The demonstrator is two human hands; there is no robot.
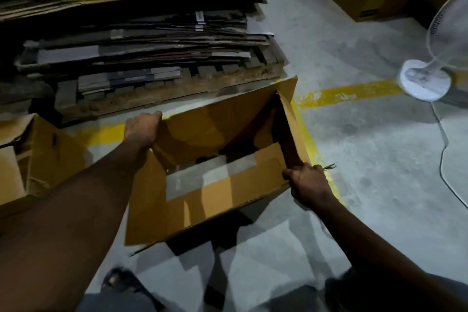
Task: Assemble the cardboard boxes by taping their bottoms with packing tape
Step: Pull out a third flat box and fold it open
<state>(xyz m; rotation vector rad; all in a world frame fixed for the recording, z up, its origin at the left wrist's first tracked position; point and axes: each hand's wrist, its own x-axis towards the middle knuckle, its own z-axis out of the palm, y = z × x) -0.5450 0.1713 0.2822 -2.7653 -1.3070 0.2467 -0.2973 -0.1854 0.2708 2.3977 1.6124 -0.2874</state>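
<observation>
Cardboard in flattened sheets, a tall brown stack (131, 40) on a worn wooden pallet (177, 86), sits right behind the work spot, probably so the next blank is within reach. In front of it, on the grey concrete floor (354, 45), is the open tan corrugated box (177, 200), its mouth turned up toward the person. A glossy strip of clear tape (202, 175) shows across its inner bottom flaps, so this one looks sealed.

The left hand (143, 129) curls over the far-left top edge and the right hand (310, 185) clamps the near-right corner, likely to square or lift it.

Around it are another tan box (43, 154) just to the left and a white pedestal fan (425, 81) well off to the right. The fan's white cord (442, 159) trails across the floor — the one thing that might snag a foot.
</observation>
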